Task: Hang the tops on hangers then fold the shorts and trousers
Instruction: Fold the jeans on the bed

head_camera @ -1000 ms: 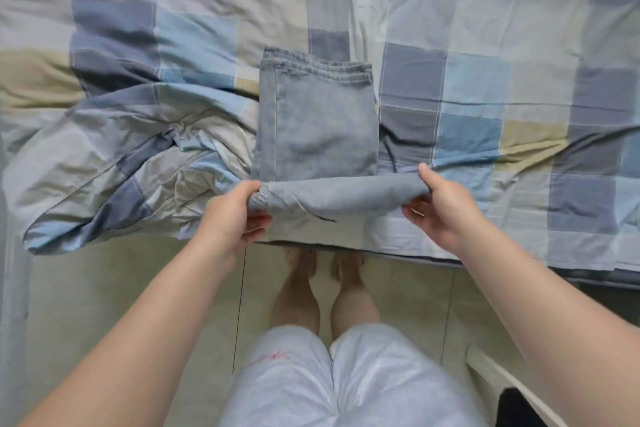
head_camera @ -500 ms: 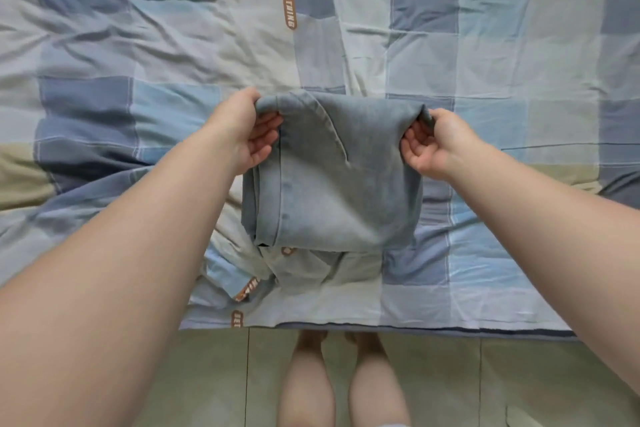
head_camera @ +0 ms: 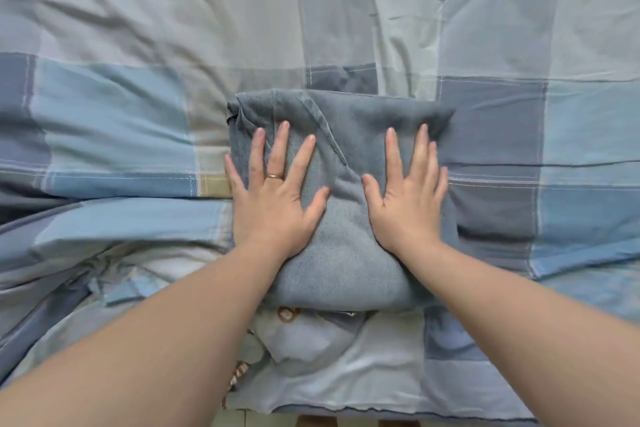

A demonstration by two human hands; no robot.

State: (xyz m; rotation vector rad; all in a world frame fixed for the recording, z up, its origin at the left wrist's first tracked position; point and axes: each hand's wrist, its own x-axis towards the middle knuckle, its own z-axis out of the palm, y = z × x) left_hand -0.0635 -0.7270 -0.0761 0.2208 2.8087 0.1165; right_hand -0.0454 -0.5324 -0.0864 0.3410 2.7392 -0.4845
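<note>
On the far left the checked bed cover [head_camera: 114,121] lies in blue, grey and beige squares. It is rumpled there, with thick folds running toward the near edge. My left forearm comes in from the lower left corner. My left hand [head_camera: 273,198] lies flat on the left part of the folded jeans [head_camera: 346,246], with the palm down and the fingers straight and spread like a fan. The little finger reaches over the left edge of the denim. A thin ring [head_camera: 275,176] sits on one finger of this hand.

The jeans are in the middle of the bed, folded into a thick, nearly square packet of pale blue denim. A seam runs at a slant across the top layer, between my two hands. Under the near edge of the packet a small brown label [head_camera: 286,314] of the cover shows.

My right hand [head_camera: 408,204] presses flat on the right part of the jeans, fingers straight and a little apart, thumb pointing to the middle. To the right of it the cover lies smoother.
</note>
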